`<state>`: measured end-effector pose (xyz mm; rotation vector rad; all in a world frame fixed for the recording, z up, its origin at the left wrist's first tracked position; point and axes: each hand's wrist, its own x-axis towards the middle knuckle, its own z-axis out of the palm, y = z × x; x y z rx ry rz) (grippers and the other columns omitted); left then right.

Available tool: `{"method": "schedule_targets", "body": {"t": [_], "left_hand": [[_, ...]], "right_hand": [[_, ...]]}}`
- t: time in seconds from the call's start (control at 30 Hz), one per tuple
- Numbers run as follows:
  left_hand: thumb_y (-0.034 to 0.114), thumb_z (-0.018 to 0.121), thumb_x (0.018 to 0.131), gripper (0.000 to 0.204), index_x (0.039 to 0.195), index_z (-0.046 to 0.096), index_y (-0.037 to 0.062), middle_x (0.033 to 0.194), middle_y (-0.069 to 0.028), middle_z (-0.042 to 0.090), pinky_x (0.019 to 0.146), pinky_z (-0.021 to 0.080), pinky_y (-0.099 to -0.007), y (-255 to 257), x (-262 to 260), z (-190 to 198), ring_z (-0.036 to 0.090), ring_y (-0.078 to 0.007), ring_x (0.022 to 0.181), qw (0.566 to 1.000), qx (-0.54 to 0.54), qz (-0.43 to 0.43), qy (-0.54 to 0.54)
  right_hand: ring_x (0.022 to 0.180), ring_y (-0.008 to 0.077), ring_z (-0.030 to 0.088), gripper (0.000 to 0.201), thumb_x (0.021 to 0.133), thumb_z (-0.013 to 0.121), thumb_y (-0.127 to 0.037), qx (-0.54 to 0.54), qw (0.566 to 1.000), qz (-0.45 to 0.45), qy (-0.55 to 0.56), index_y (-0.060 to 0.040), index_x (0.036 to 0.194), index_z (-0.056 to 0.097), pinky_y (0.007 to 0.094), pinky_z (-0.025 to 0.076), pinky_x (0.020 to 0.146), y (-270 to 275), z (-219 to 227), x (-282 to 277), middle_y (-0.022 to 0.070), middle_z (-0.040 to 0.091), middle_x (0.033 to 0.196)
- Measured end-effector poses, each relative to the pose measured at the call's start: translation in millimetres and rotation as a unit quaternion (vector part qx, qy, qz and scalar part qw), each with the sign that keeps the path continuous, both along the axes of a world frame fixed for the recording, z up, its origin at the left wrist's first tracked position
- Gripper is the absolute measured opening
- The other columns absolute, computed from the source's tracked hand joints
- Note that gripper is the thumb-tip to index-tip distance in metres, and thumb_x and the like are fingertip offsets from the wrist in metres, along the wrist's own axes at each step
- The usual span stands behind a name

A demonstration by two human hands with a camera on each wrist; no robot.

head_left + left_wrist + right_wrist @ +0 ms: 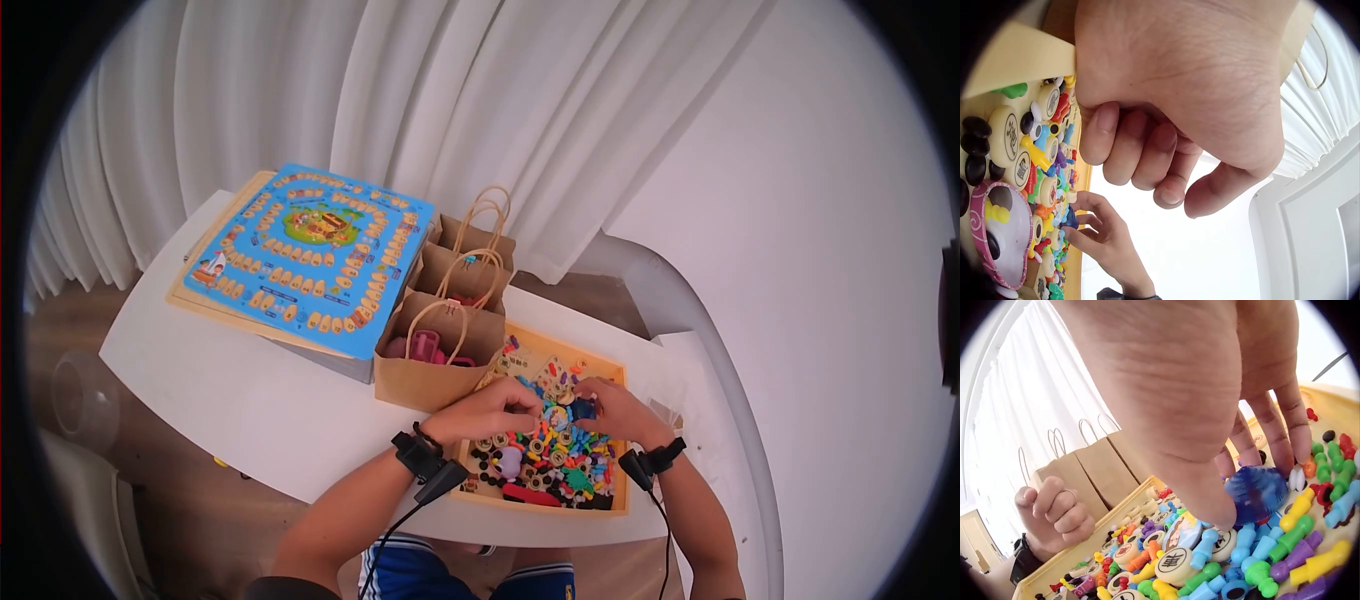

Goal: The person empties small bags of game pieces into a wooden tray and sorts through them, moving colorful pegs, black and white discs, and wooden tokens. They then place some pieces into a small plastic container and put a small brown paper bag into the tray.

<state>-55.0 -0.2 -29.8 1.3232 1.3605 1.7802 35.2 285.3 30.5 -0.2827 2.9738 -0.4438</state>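
Nearest, over the wooden tray (618,440) heaped with game pieces (1254,550): right hand (610,408) pinching a dark blue translucent piece (1259,490) between thumb and fingertips, held just above the heap. Just left of it, left hand (492,410) curled into a fist, contents hidden, no nearer any loose piece. Beyond, three brown paper bags (440,345), then the board game (310,255).

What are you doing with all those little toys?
A person sits at a white table with both hands in a wooden tray full of colourful game pieces. The right hand pinches a dark blue piece in its fingers. The left hand is curled just above the pile. Three paper bags and a board game sit nearby.
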Motion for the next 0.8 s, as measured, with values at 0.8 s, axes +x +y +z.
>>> {"method": "schedule_targets", "body": {"t": [0.8], "left_hand": [[0.016,0.066,0.091,0.026,0.076,0.055,-0.0015,0.067,-0.0027,0.049,0.063,0.038,-0.0309,3.1,-3.6,-8.1,0.045,-0.0109,0.067,1.0,0.005,-0.006,0.004]], "right_hand": [[0.114,0.0194,0.067,0.039,0.102,0.069,-0.017,-0.509,0.859,-0.022,0.042,-0.0015,0.136,0.057,0.0371,0.06,0.094,-115.7,90.8,-162.4,0.0118,0.063,0.132]]}}
